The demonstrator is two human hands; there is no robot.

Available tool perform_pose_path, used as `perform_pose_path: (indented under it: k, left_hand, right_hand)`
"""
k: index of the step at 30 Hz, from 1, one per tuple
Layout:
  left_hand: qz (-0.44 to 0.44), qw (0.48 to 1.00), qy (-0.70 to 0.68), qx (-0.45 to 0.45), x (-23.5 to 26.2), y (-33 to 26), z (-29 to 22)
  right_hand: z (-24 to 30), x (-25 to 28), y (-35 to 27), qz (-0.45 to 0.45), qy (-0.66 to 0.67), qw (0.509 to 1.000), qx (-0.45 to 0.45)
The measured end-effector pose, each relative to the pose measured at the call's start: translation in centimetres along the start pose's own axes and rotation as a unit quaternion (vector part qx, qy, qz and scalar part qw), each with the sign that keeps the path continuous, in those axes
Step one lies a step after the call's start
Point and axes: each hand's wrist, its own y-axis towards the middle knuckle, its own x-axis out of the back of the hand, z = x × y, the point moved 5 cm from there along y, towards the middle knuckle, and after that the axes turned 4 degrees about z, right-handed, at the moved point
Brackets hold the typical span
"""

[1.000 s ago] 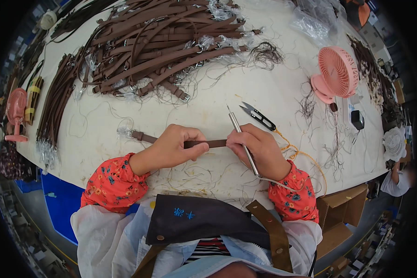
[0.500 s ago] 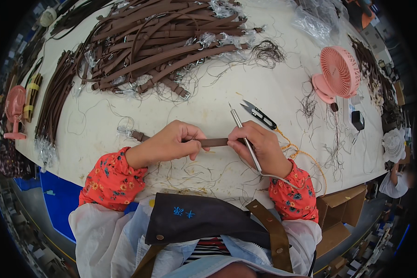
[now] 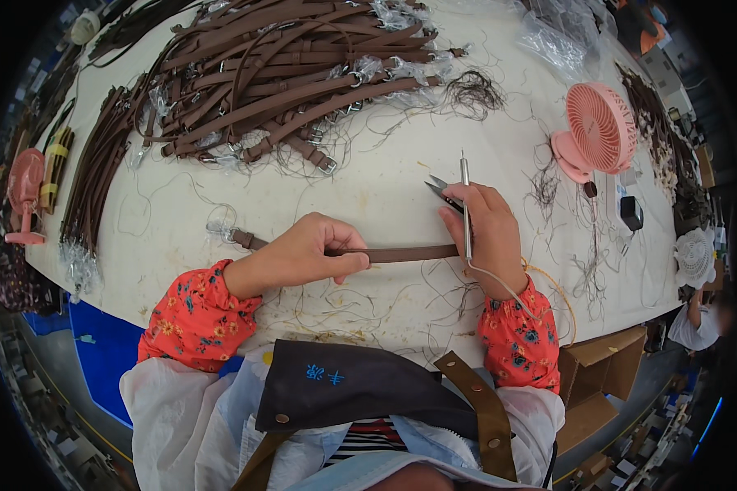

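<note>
My left hand (image 3: 307, 250) is closed on a brown strap (image 3: 413, 254), pinching it between thumb and fingers. The strap's buckle end (image 3: 241, 238), with clear plastic on it, pokes out left of the hand. The strap runs right and passes behind the tool and my right hand (image 3: 493, 237). My right hand holds a slim silver pen-shaped tool (image 3: 466, 192), needle tip pointing away and a grey cord trailing from its near end. Those fingers lie over black thread snips (image 3: 440, 188), whose blades show beside the thumb; the handles are hidden, so whether I grip them cannot be told.
Brown buckled straps (image 3: 278, 82) are heaped at the far left, with a hanging bundle (image 3: 98, 180) beside them. A pink fan (image 3: 598, 127) stands at right, another (image 3: 27, 192) at far left. Loose threads litter the white table (image 3: 368, 192). An open cardboard box (image 3: 602, 368) sits lower right.
My right hand has moved right and away from me onto the snips, letting go of the strap. The tool has swung more upright. More strap shows right of my left hand, which stays put.
</note>
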Motion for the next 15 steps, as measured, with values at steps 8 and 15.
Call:
perform_pose_path:
  k: [8, 15]
  left_hand:
    - [0.021, 0.998, -0.013, -0.05, 0.2, 0.1, 0.4]
    - [0.027, 0.999, -0.02, -0.009, 0.5, 0.1, 0.4]
  right_hand:
    - [-1.0, 0.1, -0.1, 0.028, -0.056, 0.998, -0.005]
    - [-1.4, 0.6, 0.1, 0.0, -0.139, 0.99, -0.017]
